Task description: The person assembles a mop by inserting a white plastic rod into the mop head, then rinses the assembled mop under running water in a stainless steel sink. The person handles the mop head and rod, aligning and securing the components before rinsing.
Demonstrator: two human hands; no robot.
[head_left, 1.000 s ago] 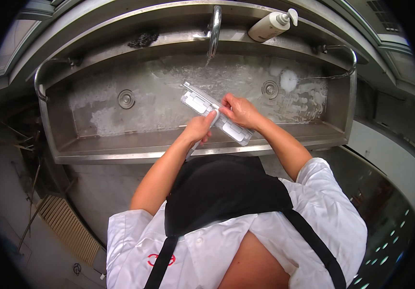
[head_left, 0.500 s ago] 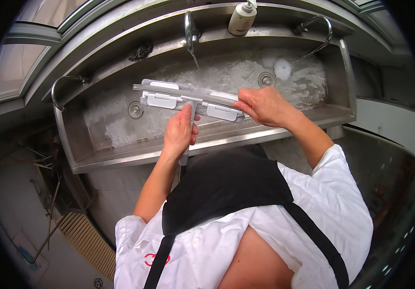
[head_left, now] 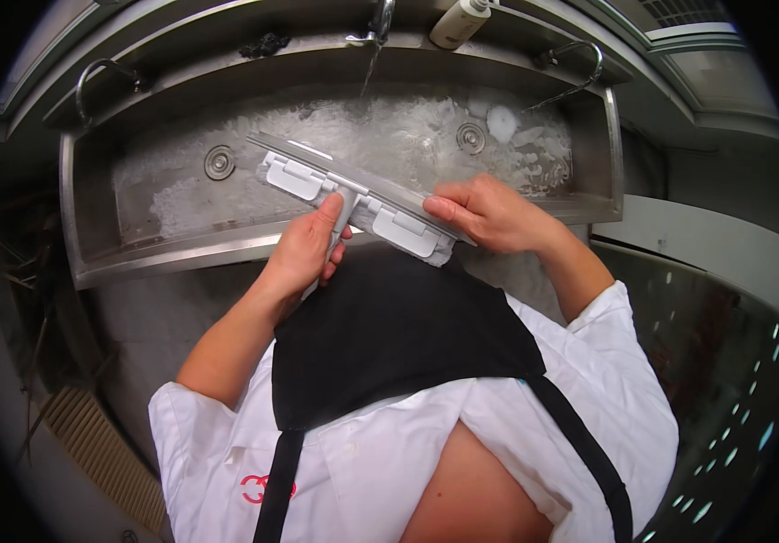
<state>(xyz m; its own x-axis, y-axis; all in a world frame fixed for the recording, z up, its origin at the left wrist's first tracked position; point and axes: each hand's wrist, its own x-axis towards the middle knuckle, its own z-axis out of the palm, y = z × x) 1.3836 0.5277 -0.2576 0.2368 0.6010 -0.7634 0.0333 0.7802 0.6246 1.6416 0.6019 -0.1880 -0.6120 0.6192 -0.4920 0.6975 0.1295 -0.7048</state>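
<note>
A T-shaped window squeegee [head_left: 406, 235] slants across the sink's near edge, its left end farther from me and its right end close to my apron. Two white flip clips hold a fuzzy grey pad along its head, and a long grey blade strip runs along the far side. My left hand [head_left: 304, 249] is wrapped round the handle just below the head, with the thumb up along it. My right hand [head_left: 491, 213] is closed on the blade strip near its right end; the curled fingers hide part of the strip.
The long steel sink [head_left: 177, 262] has suds and two drains. Water runs from the middle tap [head_left: 380, 25] and the right tap [head_left: 589, 45]; a left tap [head_left: 91, 86] curves over the rim. A pump bottle [head_left: 460, 23] and a dark scourer [head_left: 265, 45] rest on the back ledge.
The squeegee has tilted, its right end coming down toward my body. Both hands keep their hold. The whole view has shifted, so the sink sits higher and farther left.
</note>
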